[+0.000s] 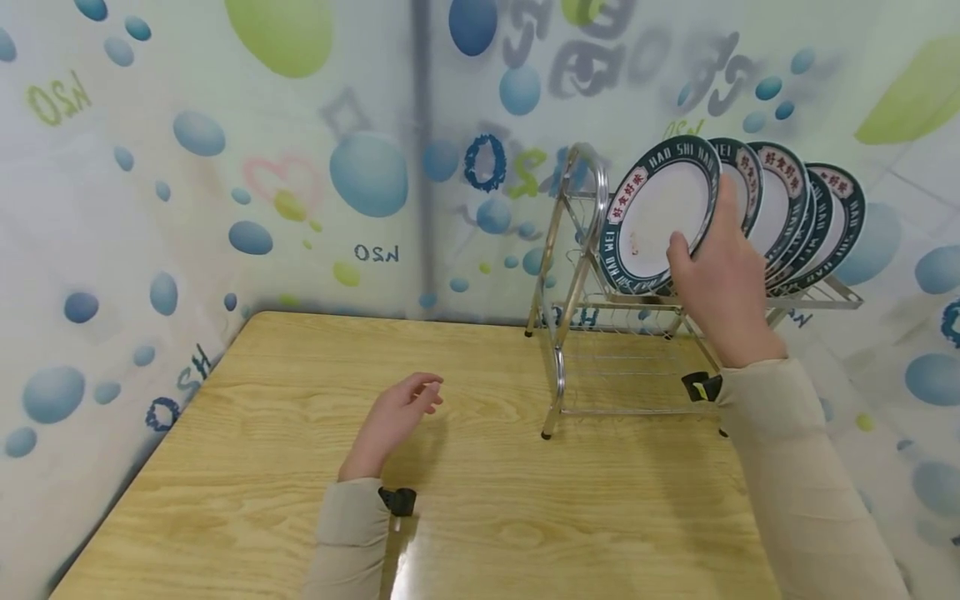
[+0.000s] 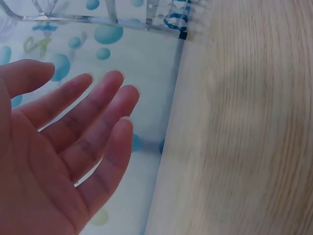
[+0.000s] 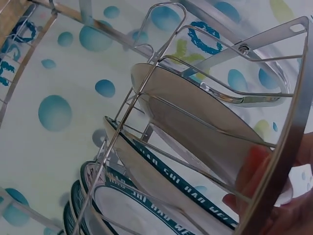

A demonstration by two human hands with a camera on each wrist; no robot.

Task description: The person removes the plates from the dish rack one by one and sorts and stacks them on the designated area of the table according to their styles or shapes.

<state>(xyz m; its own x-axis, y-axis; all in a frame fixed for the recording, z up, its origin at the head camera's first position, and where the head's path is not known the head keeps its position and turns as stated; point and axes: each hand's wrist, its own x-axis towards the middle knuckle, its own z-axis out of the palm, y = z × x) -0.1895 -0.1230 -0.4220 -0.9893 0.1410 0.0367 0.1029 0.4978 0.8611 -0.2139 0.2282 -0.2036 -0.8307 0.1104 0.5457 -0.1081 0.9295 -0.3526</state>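
Now the right hand (image 1: 723,287) is gripping the leftmost plate (image 1: 663,217), some fingers hiding behind it from above; rightward, other plates (image 1: 778,204) are overlapping; the left hand (image 1: 393,421) is hovering, relaxed.

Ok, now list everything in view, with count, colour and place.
Table: one, yellow-brown wood grain, under both arms.
Dish rack: one, silver metal, on the table's right side.
Leftmost plate: one, white with a dark green lettered rim and red characters, at the rack's upper tier.
Other plates: at least four, same colours, upright in that tier; overlap hides the exact count.
Backdrop: pale with blue and green spots, around the table.
Wrist devices: two, black, one per cuff.
Sleeves: two, beige, on both arms.
Left hand: one, bare, above the table.
Right hand: one, bare, gripping the leftmost plate.
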